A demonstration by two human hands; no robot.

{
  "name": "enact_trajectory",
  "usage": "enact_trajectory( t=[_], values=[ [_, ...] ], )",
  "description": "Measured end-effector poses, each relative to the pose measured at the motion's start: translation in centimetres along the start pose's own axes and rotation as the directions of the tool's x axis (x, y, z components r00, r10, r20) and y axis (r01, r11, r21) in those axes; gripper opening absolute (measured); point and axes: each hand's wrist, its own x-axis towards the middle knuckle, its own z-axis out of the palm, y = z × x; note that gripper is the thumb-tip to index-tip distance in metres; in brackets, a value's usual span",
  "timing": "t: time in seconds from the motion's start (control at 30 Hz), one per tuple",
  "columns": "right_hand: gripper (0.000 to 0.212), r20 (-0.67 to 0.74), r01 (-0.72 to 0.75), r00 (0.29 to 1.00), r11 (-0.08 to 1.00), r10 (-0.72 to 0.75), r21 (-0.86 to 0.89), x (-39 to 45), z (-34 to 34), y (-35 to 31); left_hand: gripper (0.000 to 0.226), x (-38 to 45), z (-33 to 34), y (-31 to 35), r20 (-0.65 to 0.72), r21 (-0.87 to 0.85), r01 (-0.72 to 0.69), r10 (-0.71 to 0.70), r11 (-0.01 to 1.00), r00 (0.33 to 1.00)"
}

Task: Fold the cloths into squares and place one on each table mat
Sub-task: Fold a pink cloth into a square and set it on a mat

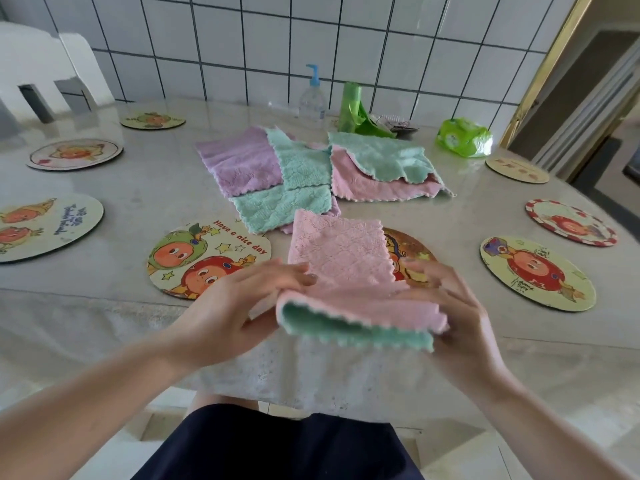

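- While the pink-and-green cloth (349,282) hangs half-folded over the near table edge (104,306), the step in hand looks to be the first fold, with no mat in view yet bearing a square.
- Left of everything, beyond the left hand (239,306), lies the "Have a nice day" mat (207,258), bare and close enough to serve as a target.
- The left hand has its fingers laid nearly straight along the cloth's left edge, thumb beneath, pinching the folded corner lightly.
- Between the two hands the cloth is doubled, pink face up and green underside showing at the near hem; its far end lies over the dark mat (412,251).
- The right hand (460,306) curls its fingers round the cloth's right edge; how firmly, I cannot tell.
- To fold well, I judge both hands should match the scalloped corners before pressing the crease flat, then fold crosswise to make a square.
- Beyond both hands, the unfolded cloths (311,164) wait in an overlapping heap.
- Right of the right hand sits another round mat (536,271), also uncovered.
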Motion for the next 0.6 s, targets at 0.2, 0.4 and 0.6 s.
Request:
enact_trajectory(
  t=[0.2, 0.4, 0.6],
  values=[
    [0.013, -0.066, -0.413, 0.901, 0.894, 0.429, 0.174, 6.1, 1.0, 0.4, 0.012, 5.4, 0.2, -0.6, -0.092, -0.394, 0.396, -0.464, 0.830, 0.881],
    [0.033, 0.000, -0.588, 0.806, 0.801, 0.592, 0.111, 10.0, 2.4, 4.1, 0.021, 9.1, 1.3, -3.7, 0.025, -0.691, 0.575, -0.780, 0.439, 0.625],
    [0.042, 0.135, -0.655, 0.738, 0.750, 0.661, -0.094, 11.7, 2.8, 6.4, 0.050, 9.2, 1.9, -5.2, 0.100, -0.544, 0.658, -0.738, 0.521, 0.668]
  ],
)
